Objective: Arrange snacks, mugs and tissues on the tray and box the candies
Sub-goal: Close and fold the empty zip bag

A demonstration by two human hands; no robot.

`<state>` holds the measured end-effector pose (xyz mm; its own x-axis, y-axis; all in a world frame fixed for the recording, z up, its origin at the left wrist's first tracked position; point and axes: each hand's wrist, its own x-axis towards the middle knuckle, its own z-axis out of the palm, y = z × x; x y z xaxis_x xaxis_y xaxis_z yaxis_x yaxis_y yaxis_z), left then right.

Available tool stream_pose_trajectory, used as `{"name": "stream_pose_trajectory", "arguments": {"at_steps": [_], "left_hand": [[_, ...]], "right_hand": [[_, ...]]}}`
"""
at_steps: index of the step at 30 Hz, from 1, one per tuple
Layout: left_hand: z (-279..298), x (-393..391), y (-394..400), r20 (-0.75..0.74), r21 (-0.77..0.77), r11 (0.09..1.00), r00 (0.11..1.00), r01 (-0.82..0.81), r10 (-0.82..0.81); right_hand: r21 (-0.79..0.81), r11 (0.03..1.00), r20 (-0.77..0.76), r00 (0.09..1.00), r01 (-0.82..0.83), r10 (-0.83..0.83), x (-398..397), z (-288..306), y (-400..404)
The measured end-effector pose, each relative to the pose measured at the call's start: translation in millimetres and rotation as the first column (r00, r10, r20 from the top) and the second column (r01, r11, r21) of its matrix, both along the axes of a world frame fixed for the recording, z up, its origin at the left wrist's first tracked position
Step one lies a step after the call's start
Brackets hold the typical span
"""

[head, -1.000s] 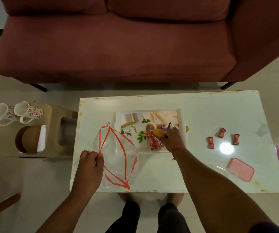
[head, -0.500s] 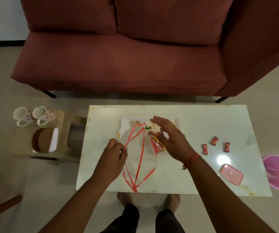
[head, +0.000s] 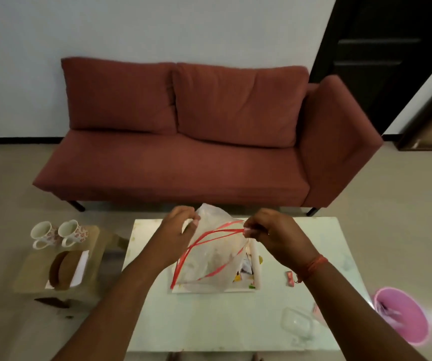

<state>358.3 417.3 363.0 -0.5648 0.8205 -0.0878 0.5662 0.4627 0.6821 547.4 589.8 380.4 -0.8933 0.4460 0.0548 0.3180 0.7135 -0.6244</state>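
Both arms reach forward from the near edge, hands raised over the far half of the table [head: 209,321]. The left hand [head: 179,230] pinches the top edge of a clear bag [head: 213,256] with red stripes; the right hand [head: 272,233] grips the bag's opposite edge, fingers curled tight, a red thread round its wrist. Between them the bag hangs spread over the tray [head: 255,269], hiding most of it. Snack packets [head: 244,269] show at the tray's right side, behind the bag.

The table is pale and glossy. A candy [head: 289,278] lies right of the tray, partly behind the right wrist. A clear box [head: 297,323] sits near the right forearm at the near right.

On a low stool [head: 35,269] left of the table stand two floral mugs [head: 58,233] at the far end and a tissue holder [head: 65,272] nearer. A pink bin [head: 402,316] is on the floor at the right. Beyond the table a red sofa [head: 196,142] stands against a white wall, with a dark door [head: 381,48] at far right.
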Motion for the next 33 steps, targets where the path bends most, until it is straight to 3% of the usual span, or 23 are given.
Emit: {"name": "stream_pose_trajectory", "arguments": {"at_steps": [3,6,8,13,18,21,25,29,31,33], "left_hand": [[42.3,19.7,21.0,-0.067,0.161,0.987,0.998,0.029,-0.018],[63.6,49.3,44.9,-0.196,0.080,0.959,0.948,0.271,-0.251],[65.1,68.2,59.9,-0.289,0.039,0.936,0.901,0.349,-0.324],[69.6,97.1,79.0,-0.354,0.225,0.921,0.907,0.318,-0.226],[72.4,104.4,83.7,-0.446,0.223,0.927,0.877,0.301,-0.177],[72.5,95.1,77.3,-0.480,0.228,0.940,0.869,0.253,-0.118],[63.9,63.4,49.7,-0.411,0.252,0.962,0.912,0.108,0.005],[59.2,54.7,39.7,-0.309,0.242,0.970,0.950,0.029,0.048],[60.2,59.8,44.1,-0.217,0.236,0.972,0.974,-0.014,0.067],[61.8,63.5,50.1,-0.074,0.246,0.967,0.993,-0.070,0.091]], "right_hand": [[-0.010,1.000,-0.027,1.000,0.000,0.000,13.2,18.7,1.0],[0.004,0.999,-0.085,0.996,0.033,-0.032,21.7,33.5,2.7],[0.092,0.995,-0.146,0.989,0.050,-0.037,26.2,40.2,5.1],[0.252,0.963,-0.252,0.967,0.093,-0.027,41.4,52.9,19.6],[0.304,0.945,-0.292,0.956,0.119,-0.026,55.1,62.8,29.4],[0.230,0.957,-0.340,0.936,0.177,-0.092,66.8,61.4,49.1],[0.144,0.934,-0.392,0.885,0.327,-0.250,96.5,59.8,90.9],[0.090,0.924,-0.385,0.869,0.371,-0.311,114.5,57.7,101.5],[0.071,0.917,-0.371,0.864,0.392,-0.341,115.9,51.6,99.4],[-0.076,0.919,-0.362,0.848,0.387,-0.387,119.1,43.9,98.5]]}}
